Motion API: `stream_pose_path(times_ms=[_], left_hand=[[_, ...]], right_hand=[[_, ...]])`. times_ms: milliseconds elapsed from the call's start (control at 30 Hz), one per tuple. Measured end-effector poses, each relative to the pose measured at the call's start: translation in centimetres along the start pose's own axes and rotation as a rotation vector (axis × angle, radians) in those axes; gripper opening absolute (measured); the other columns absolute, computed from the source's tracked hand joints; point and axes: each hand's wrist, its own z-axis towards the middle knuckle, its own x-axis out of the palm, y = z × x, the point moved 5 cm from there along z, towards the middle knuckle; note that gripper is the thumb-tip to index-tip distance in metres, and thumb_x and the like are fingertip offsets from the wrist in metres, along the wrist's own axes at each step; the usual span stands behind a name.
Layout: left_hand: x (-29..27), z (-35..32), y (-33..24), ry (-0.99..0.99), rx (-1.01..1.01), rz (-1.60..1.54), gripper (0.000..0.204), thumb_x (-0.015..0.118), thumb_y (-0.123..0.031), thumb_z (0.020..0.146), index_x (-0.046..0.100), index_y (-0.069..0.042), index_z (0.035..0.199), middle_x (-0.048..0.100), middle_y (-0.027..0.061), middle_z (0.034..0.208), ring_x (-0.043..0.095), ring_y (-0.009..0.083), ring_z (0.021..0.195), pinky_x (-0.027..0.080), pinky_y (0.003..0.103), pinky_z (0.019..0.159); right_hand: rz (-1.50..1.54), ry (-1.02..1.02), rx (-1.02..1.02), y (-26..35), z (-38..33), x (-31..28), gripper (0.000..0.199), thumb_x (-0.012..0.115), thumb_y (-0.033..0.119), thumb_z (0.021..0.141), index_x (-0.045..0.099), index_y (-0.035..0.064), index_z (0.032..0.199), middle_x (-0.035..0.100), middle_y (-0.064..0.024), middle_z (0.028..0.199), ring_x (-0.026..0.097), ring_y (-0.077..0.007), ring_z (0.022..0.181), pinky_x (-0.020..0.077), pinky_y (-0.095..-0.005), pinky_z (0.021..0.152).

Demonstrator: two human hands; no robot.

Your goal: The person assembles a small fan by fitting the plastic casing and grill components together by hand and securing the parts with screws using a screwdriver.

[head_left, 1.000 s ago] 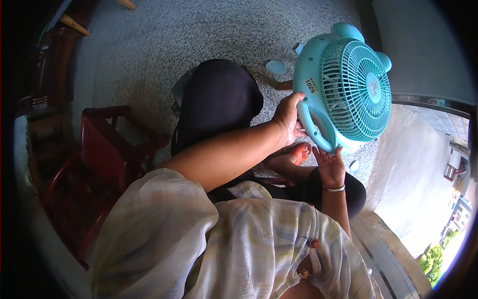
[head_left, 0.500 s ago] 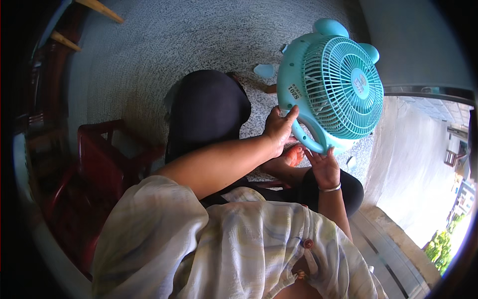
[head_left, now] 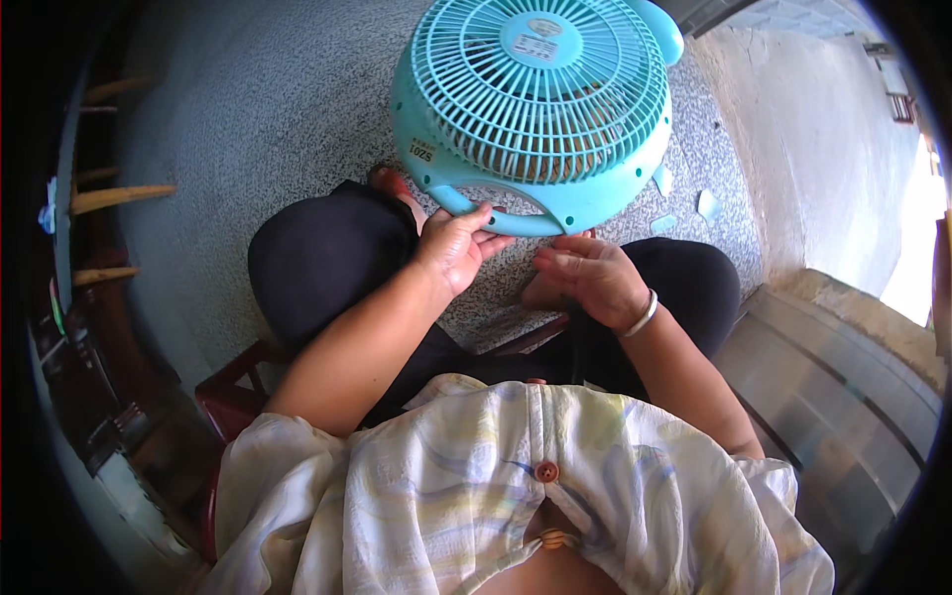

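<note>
Turquoise fan is sitting ahead of the person, over the far part of the speckled floor; can't tell whether it's resting on anything. Its round grille is facing up toward the camera, with a label showing on the hub, and one rounded ear-like knob is sticking out at its far right. Handle is pointing back at the person. Left hand is grasping that handle near its left end, thumb lying over the top, fingers passing underneath. Right hand is hovering just below the fan's near rim, right of the handle, fingers loose and half-curled; contact with the rim is unclear. A pale bangle is circling the right wrist. Three light-blue pieces are lying on the floor just right of the fan, near the right edge where it's meeting a pale wall. Dark-trousered knees are spreading either side of the hands, and part of a reddish shoe is showing between the left knee and the fan. A dark red chair is standing behind the left knee, partly hidden. Wooden legs are poking in along the floor's left edge, in shadow.
</note>
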Motion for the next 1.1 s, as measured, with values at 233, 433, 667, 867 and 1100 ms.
stream_pose_path(times_ms=[233, 433, 667, 867, 1100], left_hand=[[-1.5, -0.8, -1.3, -0.074, 0.009, 0.097, 0.023, 0.051, -0.007, 0.088, 0.043, -0.007, 0.110, 0.052, 0.0103, 0.107, 0.055, 0.0273, 0.101, 0.048, 0.046, 0.088], [-0.7, -0.8, -1.3, -0.107, 0.016, 0.169, 0.023, 0.051, -0.007, 0.088, 0.044, -0.009, 0.110, 0.052, 0.0067, 0.109, 0.053, 0.0256, 0.105, 0.045, 0.047, 0.091], [-1.5, -0.5, -1.9, -0.030, 0.040, 0.188, 0.032, 0.044, -0.009, 0.091, 0.038, -0.003, 0.122, 0.049, 0.0129, 0.116, 0.046, 0.0300, 0.116, 0.037, 0.053, 0.099], [-2.5, -2.0, -3.3, -0.165, 0.028, 0.278, 0.034, 0.045, -0.008, 0.091, 0.036, -0.001, 0.123, 0.046, 0.0186, 0.122, 0.046, 0.0305, 0.116, 0.044, 0.045, 0.095], [-3.0, -1.0, -3.2, -0.136, -0.029, 0.385, 0.032, 0.046, -0.011, 0.091, 0.040, -0.002, 0.121, 0.050, 0.0157, 0.119, 0.051, 0.0280, 0.112, 0.046, 0.043, 0.092]], right_hand=[[-0.132, 0.304, -0.487, 8.7, -11.3, -2.7, 0.027, 0.054, 0.006, 0.085, 0.049, -0.0047, 0.110, 0.059, -0.0152, 0.101, 0.060, -0.0173, 0.079, 0.0518, -0.0278, 0.067], [0.088, -0.556, -0.886, 11.0, -12.5, -19.8, 0.016, 0.055, 0.006, 0.085, 0.057, -0.0010, 0.099, 0.053, -0.0025, 0.070, 0.044, -0.0082, 0.052, 0.0398, -0.0184, 0.048], [-0.828, -0.897, -0.669, -1.2, -2.2, -33.5, 0.014, 0.065, 0.009, 0.072, 0.068, 0.0031, 0.084, 0.066, -0.0072, 0.073, 0.060, -0.0111, 0.068, 0.0480, -0.0260, 0.065], [-0.593, -1.225, -0.105, -7.1, 2.1, -38.3, 0.014, 0.067, 0.020, 0.069, 0.070, 0.0102, 0.078, 0.067, -0.0086, 0.074, 0.065, -0.0188, 0.070, 0.0503, -0.0311, 0.068], [-0.536, -1.326, -0.201, -7.9, 3.3, -44.8, 0.012, 0.066, 0.015, 0.072, 0.069, 0.0069, 0.081, 0.066, -0.0048, 0.069, 0.062, -0.0134, 0.057, 0.0494, -0.0273, 0.053]])
